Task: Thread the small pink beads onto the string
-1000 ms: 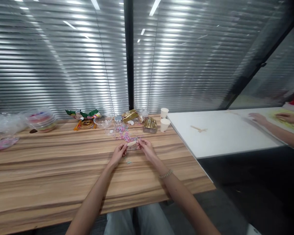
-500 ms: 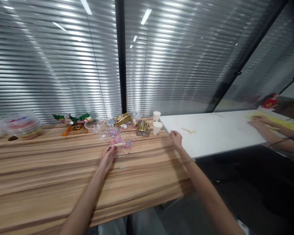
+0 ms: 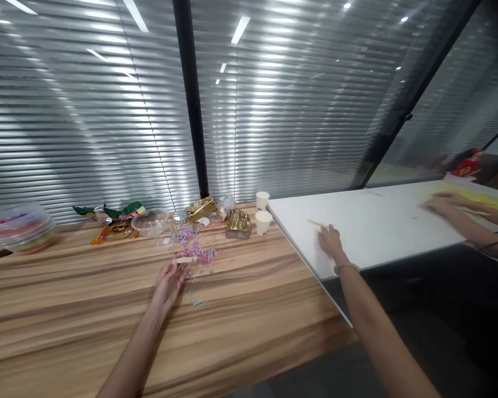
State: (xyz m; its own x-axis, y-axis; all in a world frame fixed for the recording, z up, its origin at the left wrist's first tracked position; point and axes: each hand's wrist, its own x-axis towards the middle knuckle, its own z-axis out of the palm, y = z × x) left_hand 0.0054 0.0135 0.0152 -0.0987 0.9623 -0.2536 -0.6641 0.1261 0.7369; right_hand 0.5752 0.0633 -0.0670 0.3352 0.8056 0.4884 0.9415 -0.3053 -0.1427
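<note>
My left hand (image 3: 170, 284) is closed around pale wooden sticks (image 3: 185, 260), held just at the near edge of a loose pile of small coloured rubber bands (image 3: 201, 254). How many sticks it holds I cannot make out. Over on the white table, my right hand (image 3: 330, 242), with a beaded bracelet on its wrist, has its fingertips pinched at the end of another wooden stick (image 3: 316, 223). That stick lies on the tabletop and points left from the fingers.
Two paper cups (image 3: 263, 222), a gold foil packet (image 3: 238, 224), a clear plastic bowl (image 3: 150, 222), snack wrappers (image 3: 122, 225) and stacked clear tubs (image 3: 20, 229) line the back of the wooden table (image 3: 87, 309). Another person's hands (image 3: 444, 204) work on the white table (image 3: 382, 221).
My right hand has moved right, from the table seam to the sticks on the white table. My left hand still holds its sticks by the rubber bands. The view has shifted slightly.
</note>
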